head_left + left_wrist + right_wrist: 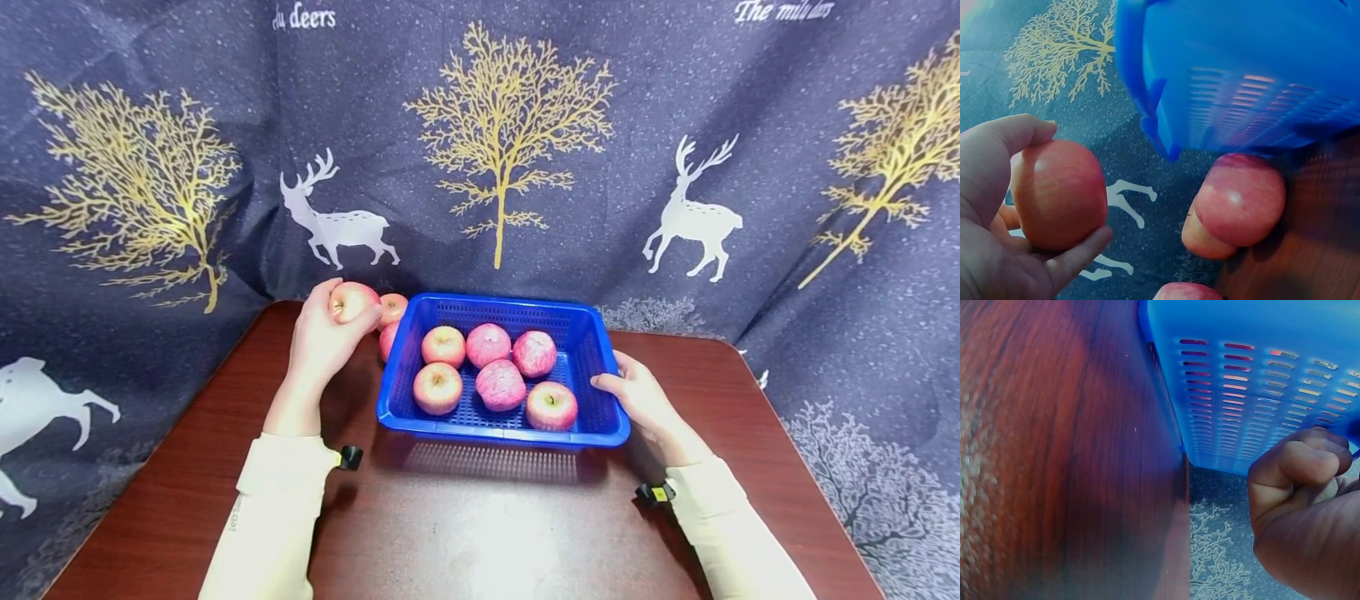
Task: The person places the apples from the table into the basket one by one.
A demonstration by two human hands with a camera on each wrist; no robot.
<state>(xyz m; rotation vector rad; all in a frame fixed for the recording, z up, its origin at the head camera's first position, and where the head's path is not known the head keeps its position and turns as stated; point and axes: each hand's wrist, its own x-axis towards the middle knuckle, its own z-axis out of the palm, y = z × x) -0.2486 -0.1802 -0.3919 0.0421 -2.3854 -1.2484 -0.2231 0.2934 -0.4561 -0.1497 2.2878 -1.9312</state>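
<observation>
My left hand [324,333] grips a red-yellow apple [352,301], held up left of the blue plastic basket [510,437]. In the left wrist view the thumb and fingers curl round that apple [1060,194]. With thumb over the rim, my right hand [647,402] holds the basket's right side; its curled fingers [1300,464] show against the slotted wall in the right wrist view. Several apples lie in the basket, among them a striped one [500,385] in the middle and a yellowish one [438,388] at front left.
Beside the basket's left wall are more apples, one [392,309] at the back and another [1241,199] close to the wall, partly hidden from above. The brown wooden table [465,533] ends at a dark cloth backdrop [517,250] with printed deer and trees.
</observation>
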